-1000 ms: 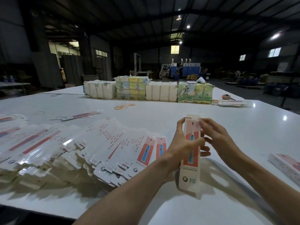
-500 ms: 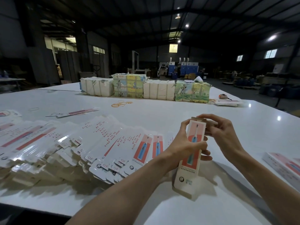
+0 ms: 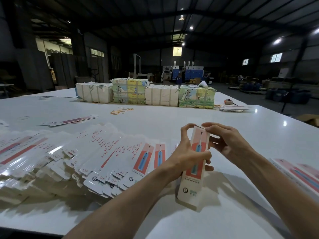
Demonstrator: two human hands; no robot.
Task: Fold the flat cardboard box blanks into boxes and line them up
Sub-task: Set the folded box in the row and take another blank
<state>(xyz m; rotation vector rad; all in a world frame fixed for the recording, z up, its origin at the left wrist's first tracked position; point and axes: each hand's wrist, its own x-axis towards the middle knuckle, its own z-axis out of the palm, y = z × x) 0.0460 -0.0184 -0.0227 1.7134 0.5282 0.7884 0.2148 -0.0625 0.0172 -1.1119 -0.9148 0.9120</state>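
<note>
1. My left hand (image 3: 185,152) grips the box (image 3: 189,188) round its middle. The thumb lies across the printed front, the index finger curls up to the top end, and the other fingers only peek out past the right edge.
2. My right hand (image 3: 227,145) has curled fingers, with the fingertips pinching the box's top end. Its thumb is behind the box, so I cannot see how the flap there sits.
3. The box stands nearly upright in front of me, leaning a little, over the near part of the white table (image 3: 172,119). I cannot tell whether its lower end touches the table or hangs just above it.
4. The small print at the foot of the box is too fine to read.
5. The fanned flat blanks (image 3: 86,156) lie to the left, overlapping so that each covers most of the next. The pile runs off the left edge, and glare washes out the nearer ones.
6. The finished boxes (image 3: 296,171) lie at the right, cut off by the frame edge and partly behind my right forearm. I cannot count them.
7. Wrapped bundles (image 3: 146,94) sit in a row on the far side, with rubber bands (image 3: 120,111) scattered just in front of them.
8. A few loose blanks (image 3: 72,120) lie apart, beyond the fan.
9. The hall behind is dark, and most of what is there is hard to make out.
</note>
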